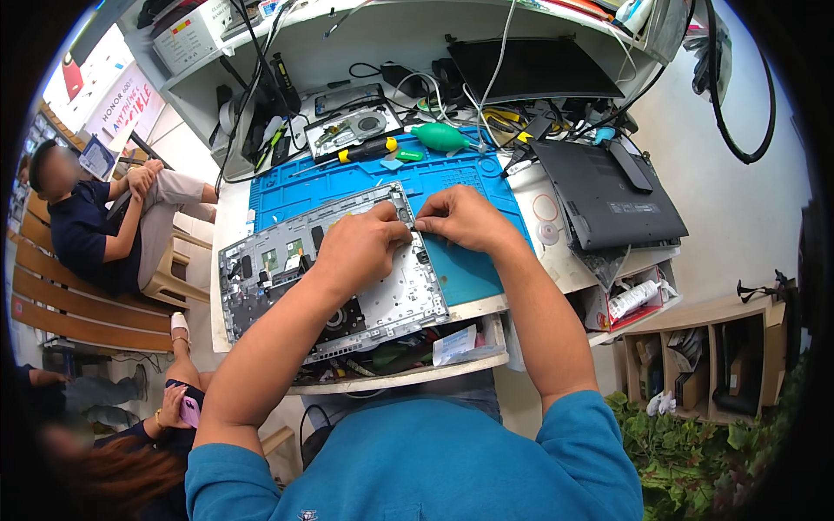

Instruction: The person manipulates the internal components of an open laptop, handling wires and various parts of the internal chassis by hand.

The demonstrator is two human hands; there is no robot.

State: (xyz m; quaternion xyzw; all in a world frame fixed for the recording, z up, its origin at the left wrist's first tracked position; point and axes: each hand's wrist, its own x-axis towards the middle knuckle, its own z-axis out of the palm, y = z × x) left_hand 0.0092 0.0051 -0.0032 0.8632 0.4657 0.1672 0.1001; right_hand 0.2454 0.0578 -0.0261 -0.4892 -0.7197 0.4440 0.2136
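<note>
Opened silver laptop base w/ exposed boards and fan (287, 278) lies tilted on your blue silicone work mat (347, 187). Your left hand (360, 247) rests on base's upper right area, fingers curled. Your right hand (465, 217) pinches at base's top right corner; item pinched too small to tell. Dark grey laptop cover (608, 195) sits right of base, well apart.

Opened laptop chassis (287, 278) lies on mat (347, 187), lid (608, 195) right.
</note>
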